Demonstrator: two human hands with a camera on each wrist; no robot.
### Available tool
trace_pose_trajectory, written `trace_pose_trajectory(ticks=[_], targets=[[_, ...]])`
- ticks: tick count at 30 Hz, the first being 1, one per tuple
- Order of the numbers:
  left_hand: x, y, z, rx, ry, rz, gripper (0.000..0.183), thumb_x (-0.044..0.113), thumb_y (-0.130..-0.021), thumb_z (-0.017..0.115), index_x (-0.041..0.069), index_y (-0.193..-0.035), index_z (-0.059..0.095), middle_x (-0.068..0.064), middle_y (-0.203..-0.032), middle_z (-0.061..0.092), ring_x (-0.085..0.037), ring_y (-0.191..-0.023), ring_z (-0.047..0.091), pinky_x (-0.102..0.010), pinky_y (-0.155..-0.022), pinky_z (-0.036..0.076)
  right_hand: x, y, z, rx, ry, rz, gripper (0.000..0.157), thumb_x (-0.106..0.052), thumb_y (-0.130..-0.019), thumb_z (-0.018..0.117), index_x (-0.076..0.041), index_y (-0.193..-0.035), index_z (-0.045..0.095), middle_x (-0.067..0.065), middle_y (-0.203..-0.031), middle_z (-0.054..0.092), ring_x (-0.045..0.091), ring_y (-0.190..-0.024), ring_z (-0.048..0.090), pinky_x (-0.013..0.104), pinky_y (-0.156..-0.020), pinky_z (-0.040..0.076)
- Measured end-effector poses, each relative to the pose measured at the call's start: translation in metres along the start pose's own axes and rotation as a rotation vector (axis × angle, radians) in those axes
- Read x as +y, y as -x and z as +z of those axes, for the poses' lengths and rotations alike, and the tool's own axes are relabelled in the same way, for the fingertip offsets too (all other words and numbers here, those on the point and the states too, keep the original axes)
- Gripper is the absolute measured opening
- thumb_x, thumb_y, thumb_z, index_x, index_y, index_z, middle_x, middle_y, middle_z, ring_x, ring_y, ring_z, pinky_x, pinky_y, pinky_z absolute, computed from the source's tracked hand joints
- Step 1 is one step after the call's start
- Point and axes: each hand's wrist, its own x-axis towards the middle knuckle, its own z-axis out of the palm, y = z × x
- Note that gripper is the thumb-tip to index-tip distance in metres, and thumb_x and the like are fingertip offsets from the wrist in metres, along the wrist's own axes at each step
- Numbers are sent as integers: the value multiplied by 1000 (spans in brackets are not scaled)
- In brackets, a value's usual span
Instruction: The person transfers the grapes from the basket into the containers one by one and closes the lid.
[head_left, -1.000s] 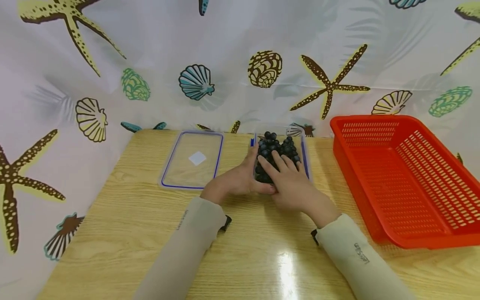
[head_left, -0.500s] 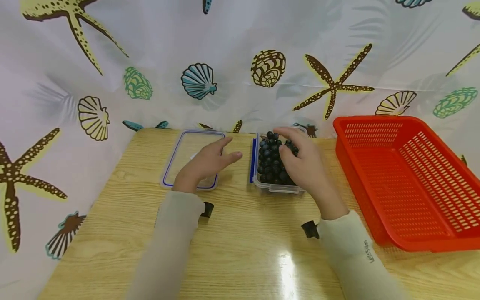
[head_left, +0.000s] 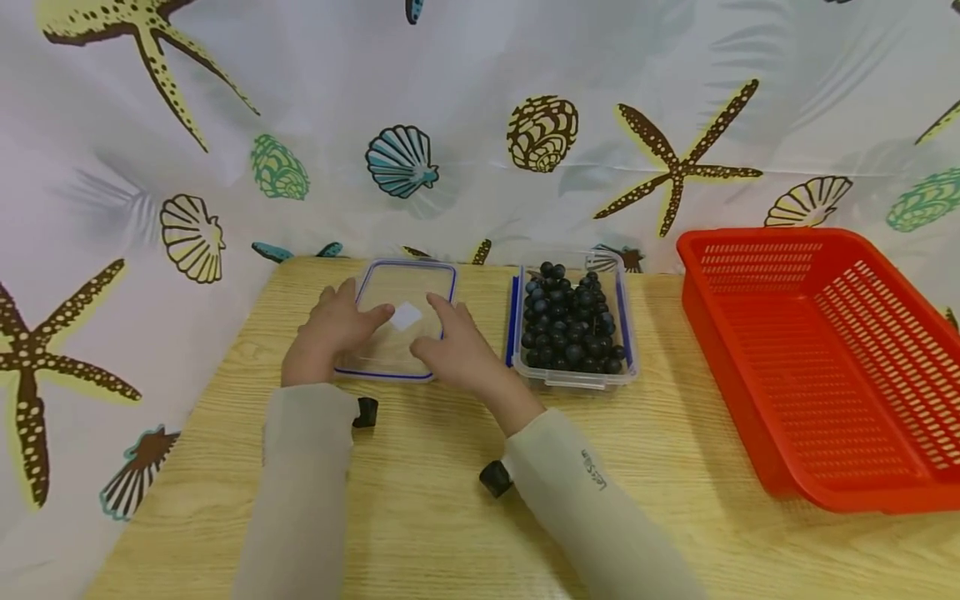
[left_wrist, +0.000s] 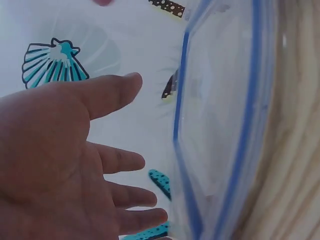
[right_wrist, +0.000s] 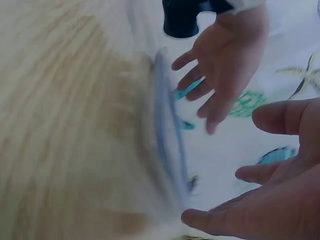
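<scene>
A clear rectangular lid point(head_left: 375, 360) with a blue seal lies flat on the table, a white square label in its middle. Over its left edge is my left hand point(head_left: 330, 329), fingers spread and nothing held. My right hand point(head_left: 468, 350) hovers at the lid's right edge, its thumb and fingers apart. In the left wrist view, the lid point(left_wrist: 215, 100) stands just beyond the left fingertips. Both hands appear in the right wrist view, on either side of the lid point(right_wrist: 167, 125). A clear container point(head_left: 581, 379) full of dark grapes point(head_left: 570, 321) sits to the right.
A large red plastic basket point(head_left: 780, 467) stands on the right of the wooden table point(head_left: 420, 500). A blue clip flap point(head_left: 514, 321) hangs open on the container's left side. Behind the table hangs a white curtain point(head_left: 480, 100) with shells and starfish.
Both hands have left the grape container and moved left to the lid. The right hand crossed from the grapes to the lid's right edge. The grapes are now fully uncovered.
</scene>
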Motion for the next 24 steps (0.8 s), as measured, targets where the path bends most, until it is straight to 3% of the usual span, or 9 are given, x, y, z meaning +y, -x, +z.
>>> trace_pose_trajectory(ticks=[3, 7, 13, 19, 24], targets=[[-2, -3, 5, -31, 24, -4, 93, 48, -104, 48, -5, -158, -6, -38, -159, -12, -59, -144, -2, -72, -110, 10, 9, -11, 5, -15, -56, 83, 81, -23, -98, 58, -23, -165, 12, 19, -166, -11, 33, -152, -8, 58, -116, 18], [4, -8, 14, -62, -7, 11, 93, 49, -104, 47, -5, -159, -6, -39, -159, -7, -60, -144, 1, -71, -111, 14, 16, -17, 3, -18, -129, 127, 85, -23, -97, 59, -25, -165, 8, 18, -166, -14, 33, -152, -9, 58, -117, 16], [19, -7, 21, -68, -51, 0, 93, 51, -104, 48, -1, -160, -6, -40, -159, 0, -60, -143, 4, -71, -110, 18, 18, -19, -3, -3, -235, 123, 84, -17, -97, 60, -24, -165, 11, 13, -168, -7, 28, -152, -9, 57, -118, 10], [26, -3, 21, -36, -83, -9, 90, 49, -104, 47, -4, -160, -1, -40, -158, 7, -59, -143, 10, -68, -111, 22, 20, -19, -5, 12, -261, 106, 86, -18, -94, 65, -25, -164, 15, 8, -169, 2, 26, -153, -5, 57, -118, 13], [32, -1, 20, -17, -82, -1, 91, 49, -104, 47, -4, -160, -1, -41, -157, 8, -59, -142, 14, -67, -111, 23, 18, -14, -8, 22, -258, 89, 86, -17, -95, 65, -27, -164, 15, 8, -169, 0, 27, -153, -6, 58, -117, 15]])
